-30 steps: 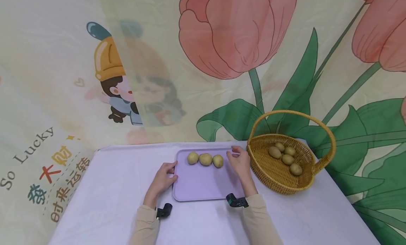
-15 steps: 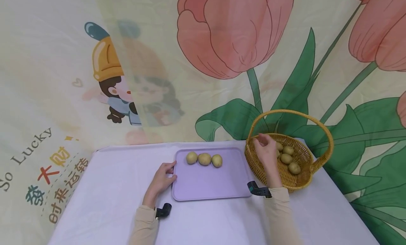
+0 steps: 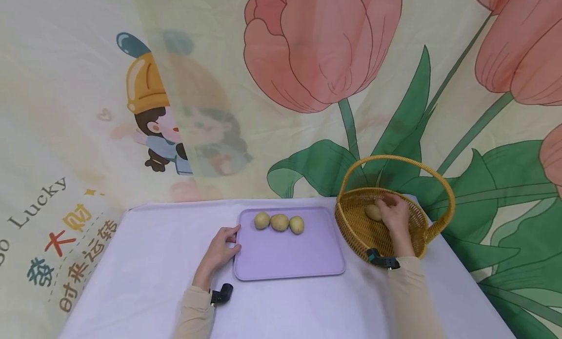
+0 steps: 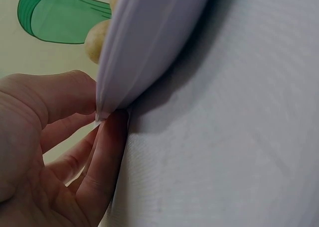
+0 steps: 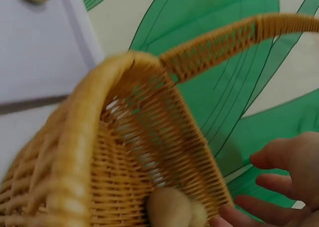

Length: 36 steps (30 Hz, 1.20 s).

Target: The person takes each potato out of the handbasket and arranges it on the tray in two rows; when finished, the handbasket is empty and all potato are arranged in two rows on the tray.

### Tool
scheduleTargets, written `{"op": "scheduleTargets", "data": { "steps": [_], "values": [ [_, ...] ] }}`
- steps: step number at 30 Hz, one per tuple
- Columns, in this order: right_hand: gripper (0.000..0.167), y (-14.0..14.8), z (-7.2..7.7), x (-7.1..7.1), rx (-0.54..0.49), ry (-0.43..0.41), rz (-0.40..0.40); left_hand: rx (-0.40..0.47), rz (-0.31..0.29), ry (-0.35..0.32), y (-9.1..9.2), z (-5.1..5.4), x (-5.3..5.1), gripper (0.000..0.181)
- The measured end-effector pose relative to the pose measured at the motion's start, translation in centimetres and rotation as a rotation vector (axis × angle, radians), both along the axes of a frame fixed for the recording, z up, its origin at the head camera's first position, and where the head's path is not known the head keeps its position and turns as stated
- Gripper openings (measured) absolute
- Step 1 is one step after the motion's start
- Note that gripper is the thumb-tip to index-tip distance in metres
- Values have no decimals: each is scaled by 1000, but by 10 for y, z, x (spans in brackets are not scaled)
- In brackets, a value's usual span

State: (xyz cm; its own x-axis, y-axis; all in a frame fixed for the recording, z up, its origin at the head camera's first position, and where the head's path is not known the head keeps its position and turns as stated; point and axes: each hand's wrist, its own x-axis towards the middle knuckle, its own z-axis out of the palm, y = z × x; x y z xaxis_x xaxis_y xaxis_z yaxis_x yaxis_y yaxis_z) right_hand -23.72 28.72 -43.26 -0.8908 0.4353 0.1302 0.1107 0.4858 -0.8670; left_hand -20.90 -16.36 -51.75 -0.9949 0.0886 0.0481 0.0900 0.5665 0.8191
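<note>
In the head view my left hand (image 3: 218, 253) holds the left edge of the lilac tray (image 3: 290, 261), thumb and fingertips at its rim. The left wrist view shows a fingertip of this hand (image 4: 60, 152) low against the tray's side (image 4: 154, 33). Three potatoes (image 3: 279, 223) lie in a row near the tray's far edge. My right hand (image 3: 396, 219) reaches into the wicker basket (image 3: 351, 227), beside a potato (image 3: 373, 212); it hides the others there. In the right wrist view this hand (image 5: 294, 182) has spread, bent fingers, no potato visible between them, near two potatoes (image 5: 169, 207).
The basket's tall arched handle (image 3: 395, 158) rises over my right hand. The basket stands just right of the tray on the white tablecloth (image 3: 281, 314). Behind the table hangs a printed cloth (image 3: 210, 61) with tulips and a cartoon figure.
My right hand has moved right, from the tray's far right part over the basket rim and into the basket. My left hand has stayed at the tray's edge; the view has shifted slightly.
</note>
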Motion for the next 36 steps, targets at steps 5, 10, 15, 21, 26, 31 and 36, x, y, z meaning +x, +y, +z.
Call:
{"op": "scheduleTargets", "data": {
  "steps": [5,10,15,21,26,31,36],
  "values": [
    [45,8,-11,-3,7,-25,51,-11,-1,5,0,-1,0,58],
    [48,11,-20,-5,-32,-79,90,-3,2,10,1,-3,0,58],
    [49,12,-32,-8,-37,-84,101,7,1,2,1,-4,-1,58],
    [47,12,-37,-10,2,-79,79,-1,4,-9,0,-5,-3,58],
    [45,13,-38,-9,53,-95,67,5,-2,6,-1,-7,-3,58],
    [40,14,-40,-8,137,-99,67,0,-6,14,-1,-6,-2,58],
    [39,16,-40,-8,215,-123,106,5,-4,17,-1,-6,-3,58]
  ]
}}
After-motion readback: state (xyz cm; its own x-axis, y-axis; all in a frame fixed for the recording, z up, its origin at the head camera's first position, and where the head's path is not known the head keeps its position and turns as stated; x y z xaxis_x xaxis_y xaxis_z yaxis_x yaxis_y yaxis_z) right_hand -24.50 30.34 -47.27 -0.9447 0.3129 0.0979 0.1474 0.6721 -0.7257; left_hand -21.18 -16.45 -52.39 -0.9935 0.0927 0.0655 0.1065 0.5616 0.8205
